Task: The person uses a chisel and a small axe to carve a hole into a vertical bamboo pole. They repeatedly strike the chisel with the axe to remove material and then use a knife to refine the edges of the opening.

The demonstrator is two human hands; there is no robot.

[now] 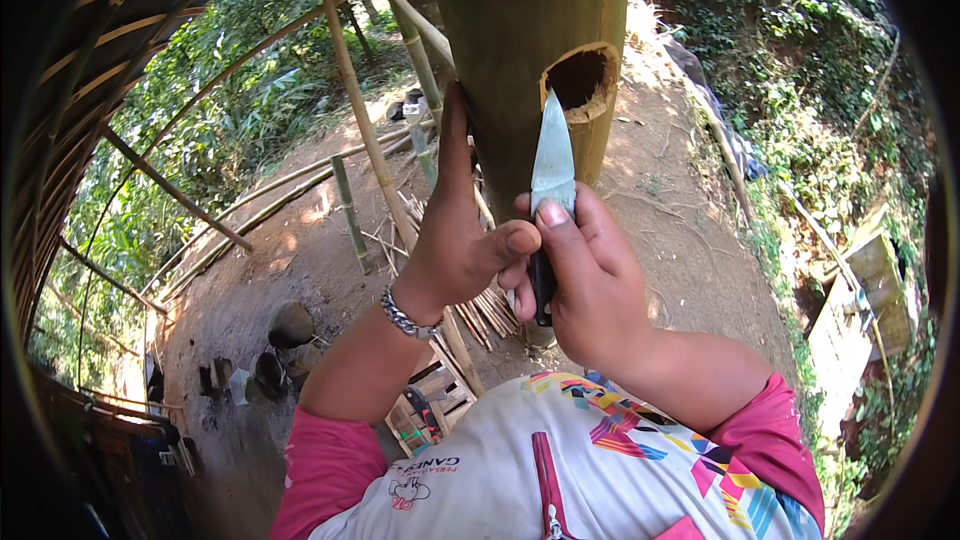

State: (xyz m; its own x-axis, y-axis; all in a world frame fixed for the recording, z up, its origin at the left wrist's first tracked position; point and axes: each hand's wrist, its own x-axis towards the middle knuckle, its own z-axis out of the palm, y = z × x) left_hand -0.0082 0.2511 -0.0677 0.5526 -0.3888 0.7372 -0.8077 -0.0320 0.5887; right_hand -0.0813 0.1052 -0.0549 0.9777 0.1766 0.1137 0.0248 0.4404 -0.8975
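Observation:
A thick green bamboo pole rises upright in front of me, with a rough-edged hole cut through its right side. My right hand grips a knife by its dark handle, thumb pressed at the base of the blade. The pale knife blade points up, its tip at the lower left rim of the hole. My left hand lies with its fingers stretched along the left side of the pole, partly hidden behind it. Its thumb reaches toward the right hand's fingers near the knife handle.
Thin bamboo poles slant at the left, under a curved bamboo roof. Dark pots stand on the dirt ground at lower left. Below my hands lie thin sticks and a wooden slatted stand. Dense greenery grows at the right.

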